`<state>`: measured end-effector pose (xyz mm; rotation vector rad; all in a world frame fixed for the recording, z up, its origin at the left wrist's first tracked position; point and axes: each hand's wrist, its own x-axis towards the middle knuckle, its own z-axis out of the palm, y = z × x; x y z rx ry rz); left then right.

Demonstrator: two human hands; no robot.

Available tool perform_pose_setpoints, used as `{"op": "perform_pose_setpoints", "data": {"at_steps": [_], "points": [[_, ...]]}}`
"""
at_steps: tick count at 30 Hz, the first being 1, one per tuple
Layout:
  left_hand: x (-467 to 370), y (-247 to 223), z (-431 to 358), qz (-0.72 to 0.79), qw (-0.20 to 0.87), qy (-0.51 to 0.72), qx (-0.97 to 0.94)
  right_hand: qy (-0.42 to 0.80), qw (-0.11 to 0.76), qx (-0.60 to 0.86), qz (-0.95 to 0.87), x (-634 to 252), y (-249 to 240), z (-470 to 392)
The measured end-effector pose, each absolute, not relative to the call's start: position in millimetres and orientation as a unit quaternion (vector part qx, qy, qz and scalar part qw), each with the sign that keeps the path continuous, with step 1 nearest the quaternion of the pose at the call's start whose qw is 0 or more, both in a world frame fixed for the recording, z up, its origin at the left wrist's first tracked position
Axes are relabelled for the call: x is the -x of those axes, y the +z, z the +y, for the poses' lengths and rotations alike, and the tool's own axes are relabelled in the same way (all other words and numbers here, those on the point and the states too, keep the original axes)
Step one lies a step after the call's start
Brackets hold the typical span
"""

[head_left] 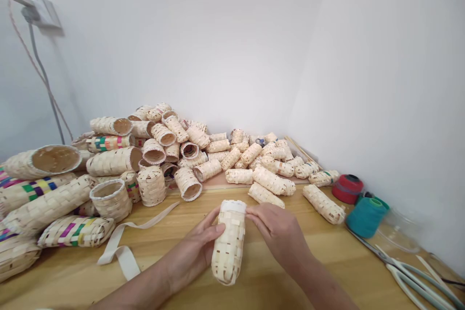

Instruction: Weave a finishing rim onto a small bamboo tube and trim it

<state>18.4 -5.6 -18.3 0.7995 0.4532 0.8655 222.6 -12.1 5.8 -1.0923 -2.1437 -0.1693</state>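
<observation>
A small woven basket (228,247), pale and tube-shaped with a rounded lower end, stands upright in front of me over the table. White cloth tape (233,207) runs around its top rim. My left hand (201,237) is wrapped around the basket's left side, thumb across its front. At the right end of the rim, my right hand (278,230) is closed in a pinch against the tape. Whatever lies between those fingertips is too small to make out. On the table to the left, a loose strip of white tape (127,256) lies curled.
Finished-edge baskets (150,186) are heaped on the left, some with coloured bands. More narrow woven baskets (269,179) lie behind my hands. To the right are a red thread spool (348,189), a teal thread cone (367,217), a clear plastic container (399,230) and scissors (410,271).
</observation>
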Motion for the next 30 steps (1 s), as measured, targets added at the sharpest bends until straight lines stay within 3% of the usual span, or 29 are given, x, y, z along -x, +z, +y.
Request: {"op": "perform_pose_setpoints", "data": {"at_steps": [4, 9, 17, 24, 30], "points": [[-17, -18, -7, 0.237, 0.783, 0.410, -0.403, -0.143, 0.302, 0.424, -0.842, -221, 8, -14], [-14, -18, -8, 0.250, 0.772, 0.412, -0.414, -0.196, 0.349, 0.398, -0.826, -218, 3, -12], [-12, -19, -5, 0.217, 0.809, 0.394, -0.379, 0.086, 0.352, 0.470, -0.805, -222, 14, -12], [-17, -18, -6, 0.178, 0.797, 0.405, -0.411, -0.076, 0.385, 0.430, -0.813, -218, 10, -12], [-12, -23, -3, 0.188, 0.781, 0.376, -0.462, -0.061, 0.396, 0.418, -0.815, -220, 14, -16]]}}
